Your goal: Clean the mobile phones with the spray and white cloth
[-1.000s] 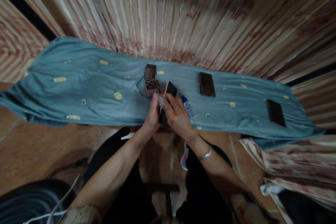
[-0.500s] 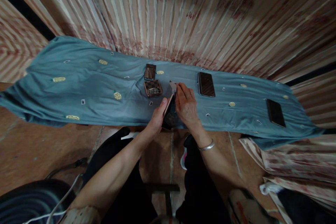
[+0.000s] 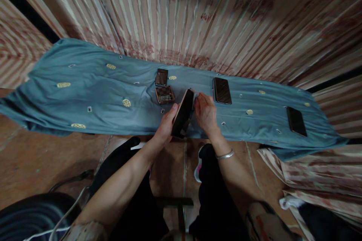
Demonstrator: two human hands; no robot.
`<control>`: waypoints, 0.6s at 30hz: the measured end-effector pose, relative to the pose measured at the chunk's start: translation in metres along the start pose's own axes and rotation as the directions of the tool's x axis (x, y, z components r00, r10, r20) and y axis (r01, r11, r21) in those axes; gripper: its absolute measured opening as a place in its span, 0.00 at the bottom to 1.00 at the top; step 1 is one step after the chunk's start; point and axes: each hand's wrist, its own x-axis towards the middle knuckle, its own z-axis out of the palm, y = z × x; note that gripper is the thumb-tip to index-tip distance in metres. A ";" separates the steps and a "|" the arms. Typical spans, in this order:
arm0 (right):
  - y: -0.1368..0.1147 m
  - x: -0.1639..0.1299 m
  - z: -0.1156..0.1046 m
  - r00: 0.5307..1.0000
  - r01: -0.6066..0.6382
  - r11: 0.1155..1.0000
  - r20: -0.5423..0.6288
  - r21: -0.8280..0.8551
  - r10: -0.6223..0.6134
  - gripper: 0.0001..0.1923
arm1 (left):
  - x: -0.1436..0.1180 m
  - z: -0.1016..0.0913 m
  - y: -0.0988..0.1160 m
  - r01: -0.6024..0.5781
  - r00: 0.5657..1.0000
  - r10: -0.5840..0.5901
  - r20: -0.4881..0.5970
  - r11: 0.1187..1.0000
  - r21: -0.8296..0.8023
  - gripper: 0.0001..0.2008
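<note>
- No brand, label or writing can be read on anything here.
- The left hand (image 3: 165, 126) holds a dark phone (image 3: 183, 113) tilted on edge at frame centre, above the near edge of the blue cloth (image 3: 85, 94); thumb on the near side, fingers behind, clamped on its body.
- The right hand (image 3: 206, 115) presses a small pale wipe (image 3: 193, 99) against the phone's upper end, fingers bunched on it.
- Half a second ago the phone lay flatter and lower under the right palm; now it stands steeper and its dark face shows.
- A second ago a small bottle lay just right of the hands; the right hand now covers that spot.
- Unmoved: two small phones (image 3: 164, 94) above left of centre, a phone (image 3: 222, 90) right of centre, another (image 3: 296, 121) far right.
- A silver bangle (image 3: 224, 154) sits on the right wrist.
</note>
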 end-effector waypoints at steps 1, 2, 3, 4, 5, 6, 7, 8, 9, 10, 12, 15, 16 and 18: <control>0.000 0.000 0.000 1.000 -0.023 1.000 0.003 0.015 0.023 0.19 | 0.000 0.000 0.001 -0.007 1.000 0.007 -0.007 1.000 0.008 0.29; 0.000 0.000 0.000 0.999 -0.050 0.998 0.004 0.037 0.050 0.19 | 0.000 0.001 0.002 -0.012 1.000 0.012 -0.017 1.000 0.013 0.28; -0.001 0.000 0.000 0.997 -0.080 0.995 0.008 0.065 0.080 0.18 | 0.000 0.002 0.002 -0.016 1.000 0.016 -0.025 1.000 0.013 0.27; -0.001 0.001 0.000 0.994 -0.113 0.988 0.013 0.101 0.113 0.18 | -0.001 0.003 0.003 -0.017 0.999 0.017 -0.032 1.000 0.009 0.25; -0.002 0.001 0.000 0.989 -0.148 0.979 0.021 0.143 0.147 0.17 | -0.001 0.004 0.004 -0.018 0.999 0.019 -0.036 1.000 0.004 0.23; -0.002 0.002 0.000 0.983 -0.184 0.965 0.031 0.187 0.181 0.17 | -0.001 0.004 0.004 -0.021 0.999 0.021 -0.039 1.000 -0.002 0.21; -0.003 0.003 0.000 0.976 -0.218 0.948 0.044 0.230 0.213 0.17 | -0.002 0.005 0.005 -0.025 0.999 0.025 -0.041 1.000 -0.008 0.20; -0.003 0.004 0.000 0.969 -0.248 0.930 0.054 0.272 0.243 0.17 | -0.002 0.005 0.005 -0.029 0.999 0.029 -0.045 0.999 -0.016 0.19; -0.002 0.005 0.001 0.962 -0.274 0.910 0.063 0.311 0.267 0.17 | -0.002 0.006 0.006 -0.034 0.998 0.033 -0.051 0.999 -0.025 0.19; -0.002 0.005 0.001 0.956 -0.293 0.892 0.070 0.346 0.286 0.17 | -0.002 0.006 0.006 -0.037 0.998 0.035 -0.058 0.999 -0.034 0.19; 0.000 0.007 0.004 0.945 -0.321 0.856 0.081 0.405 0.316 0.18 | -0.001 0.006 0.006 -0.037 0.997 0.033 -0.070 0.998 -0.048 0.19; 0.002 0.008 0.006 0.929 -0.362 0.806 0.113 0.468 0.352 0.18 | 0.001 0.005 0.005 -0.030 0.996 0.025 -0.086 0.997 -0.064 0.18; 0.002 0.008 0.007 0.922 -0.379 0.791 0.127 0.480 0.365 0.18 | 0.001 0.005 0.005 -0.030 0.996 0.024 -0.089 0.997 -0.066 0.18; 0.002 0.008 0.008 0.907 -0.412 0.763 0.151 0.498 0.392 0.17 | 0.002 0.004 0.005 -0.033 0.996 0.028 -0.090 0.998 -0.060 0.17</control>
